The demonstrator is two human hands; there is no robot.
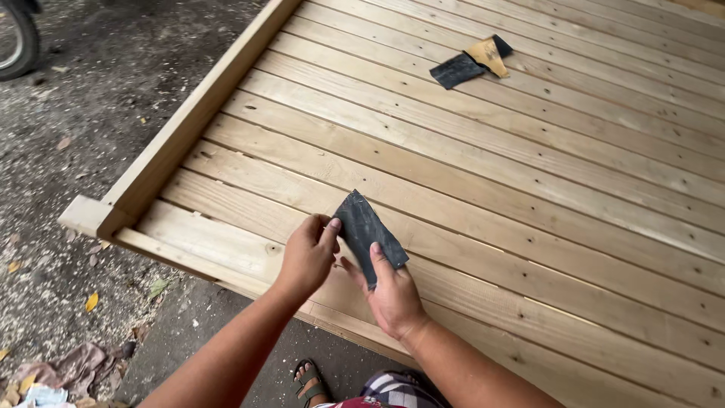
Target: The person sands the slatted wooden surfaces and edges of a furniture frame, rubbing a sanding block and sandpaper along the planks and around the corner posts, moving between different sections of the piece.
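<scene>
Checked cloth in red, white and dark squares (pixel 393 387) shows at the bottom edge, nearest the camera, with a sandalled foot (pixel 308 381) beside it on the dark ground (pixel 98 113). Two bare forearms rise from there toward a wide panel of pale wooden slats (pixel 529 227).

Between the hands is a dark sheet of sandpaper (pixel 368 233), roughly four-sided and slightly curled, held just above the nearest slats close to the panel's lower left corner. The left hand (pixel 306 255) pinches the sheet's left edge, thumb and fingertips closed on it. The right hand (pixel 391 293) supports the sheet from below, its thumb pressed on the dark face near the lower corner and its fingers tucked under, so both hands grasp the same sheet.

Left of the hands, the panel's thick frame rail (pixel 196 113) runs diagonally up and away, ending in a short crosspiece stub (pixel 87 215) that juts out at the corner. On the ground below that corner lie crumpled rags (pixel 64 374) and a few yellow leaves (pixel 91 301).

Farther up the slats, well apart from the hands, lies a second piece of sandpaper (pixel 470 62), dark with one part folded over to show its tan backing. At the far top left, part of a black tyre (pixel 16 38) stands on the gravel.
</scene>
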